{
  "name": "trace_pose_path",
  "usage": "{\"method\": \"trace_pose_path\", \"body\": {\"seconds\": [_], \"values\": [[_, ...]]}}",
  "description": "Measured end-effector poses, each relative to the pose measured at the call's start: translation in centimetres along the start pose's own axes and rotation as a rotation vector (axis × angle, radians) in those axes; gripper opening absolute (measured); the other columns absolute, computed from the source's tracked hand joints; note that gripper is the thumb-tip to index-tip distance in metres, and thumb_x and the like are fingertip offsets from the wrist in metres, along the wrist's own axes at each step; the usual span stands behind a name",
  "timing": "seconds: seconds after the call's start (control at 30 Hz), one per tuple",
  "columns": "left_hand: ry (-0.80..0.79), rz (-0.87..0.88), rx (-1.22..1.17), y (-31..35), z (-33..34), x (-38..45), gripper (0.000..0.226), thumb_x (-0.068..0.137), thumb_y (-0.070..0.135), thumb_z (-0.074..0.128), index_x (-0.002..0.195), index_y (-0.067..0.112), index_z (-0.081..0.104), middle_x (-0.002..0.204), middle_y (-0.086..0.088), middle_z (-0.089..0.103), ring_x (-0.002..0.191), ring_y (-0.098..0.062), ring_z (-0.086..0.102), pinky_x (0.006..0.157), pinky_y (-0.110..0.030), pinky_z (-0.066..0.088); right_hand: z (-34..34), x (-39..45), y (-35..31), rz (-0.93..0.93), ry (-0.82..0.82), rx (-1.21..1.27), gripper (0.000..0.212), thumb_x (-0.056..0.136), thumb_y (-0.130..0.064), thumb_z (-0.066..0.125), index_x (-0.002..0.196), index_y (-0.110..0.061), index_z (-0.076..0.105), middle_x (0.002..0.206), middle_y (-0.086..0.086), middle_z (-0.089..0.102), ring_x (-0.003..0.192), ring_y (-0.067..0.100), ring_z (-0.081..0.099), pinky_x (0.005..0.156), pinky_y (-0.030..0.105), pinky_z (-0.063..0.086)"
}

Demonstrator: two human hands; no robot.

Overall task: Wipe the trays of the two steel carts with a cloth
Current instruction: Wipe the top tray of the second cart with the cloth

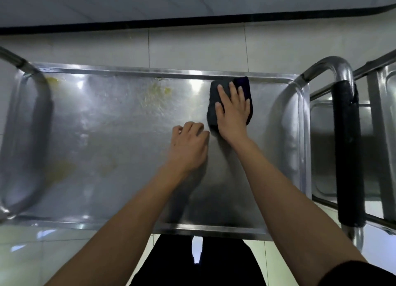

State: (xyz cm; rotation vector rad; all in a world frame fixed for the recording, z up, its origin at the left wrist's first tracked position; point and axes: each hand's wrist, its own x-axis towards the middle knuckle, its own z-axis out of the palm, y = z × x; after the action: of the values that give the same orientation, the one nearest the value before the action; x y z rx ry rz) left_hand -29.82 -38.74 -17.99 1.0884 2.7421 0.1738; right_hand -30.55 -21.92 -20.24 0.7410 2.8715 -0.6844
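Observation:
A steel cart's top tray (107,135) fills the view, with yellowish smears near its far edge and at the left. A dark folded cloth (214,92) lies near the tray's far right corner. My right hand (232,112) presses flat on the cloth with straight, spread fingers. My left hand (188,148) rests on the bare tray just left of the cloth, fingers loosely curled and holding nothing. A second steel cart's tray (321,146) shows at the right edge.
The first cart's right handle (347,152) has a black foam grip and stands between the two trays. A bare steel handle (25,124) arches over the left end. Pale floor tiles (192,49) and a dark wall skirting lie beyond the cart.

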Motion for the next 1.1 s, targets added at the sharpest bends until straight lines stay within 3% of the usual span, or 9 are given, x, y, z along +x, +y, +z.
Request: {"method": "trace_pose_path", "body": {"seconds": [0.17,0.37,0.63,0.83,1.1], "values": [[-0.040,-0.057,0.041,0.3,-0.9,1.2,0.026,0.089,0.029,0.052,0.098,0.020,0.074,0.113,0.000,0.065,0.106,-0.026,0.056,0.088,-0.041,0.033,0.2,1.8,0.2,-0.063,-0.005,-0.018,0.053,0.106,-0.038,0.028,0.157,-0.034,0.019,0.167,-0.001,0.007,0.154,0.023,0.000,0.123,0.048,0.001],[-0.044,-0.160,-0.026,-0.7,-2.6,0.9,0.031,0.099,0.030,0.046,0.115,0.021,0.071,0.125,0.002,0.063,0.117,-0.023,0.054,0.097,-0.042,0.034,0.3,1.4,-0.1,-0.068,-0.007,0.037,0.068,0.090,-0.028,0.027,0.157,-0.031,0.020,0.167,0.000,0.007,0.154,0.023,-0.001,0.123,0.050,-0.002],[-0.069,-0.258,-0.015,-4.5,-3.6,-0.1,0.031,0.098,0.028,0.048,0.122,0.022,0.066,0.133,0.001,0.060,0.124,-0.022,0.051,0.100,-0.043,0.033,1.4,1.0,-2.7,-0.059,-0.001,0.007,0.064,0.099,-0.017,0.040,0.158,-0.028,0.016,0.167,0.001,0.003,0.154,0.025,-0.005,0.123,0.051,-0.002],[-0.048,-0.317,-0.072,-10.6,-4.0,-1.9,0.033,0.098,0.028,0.048,0.125,0.021,0.065,0.136,0.000,0.058,0.127,-0.023,0.048,0.101,-0.044,0.034,4.6,0.8,-8.9,-0.085,-0.012,-0.031,0.063,0.101,-0.020,0.038,0.159,-0.028,0.014,0.167,0.001,0.001,0.153,0.026,-0.005,0.123,0.052,-0.002],[-0.030,-0.340,-0.130,-23.8,-5.4,-6.2,0.035,0.098,0.029,0.046,0.129,0.021,0.062,0.137,0.000,0.055,0.128,-0.023,0.046,0.103,-0.046,0.035,9.8,1.0,-20.7,-0.086,-0.028,-0.049,0.062,0.103,-0.021,0.035,0.159,-0.029,0.010,0.168,0.001,0.000,0.154,0.026,-0.006,0.123,0.052,-0.001]]}}
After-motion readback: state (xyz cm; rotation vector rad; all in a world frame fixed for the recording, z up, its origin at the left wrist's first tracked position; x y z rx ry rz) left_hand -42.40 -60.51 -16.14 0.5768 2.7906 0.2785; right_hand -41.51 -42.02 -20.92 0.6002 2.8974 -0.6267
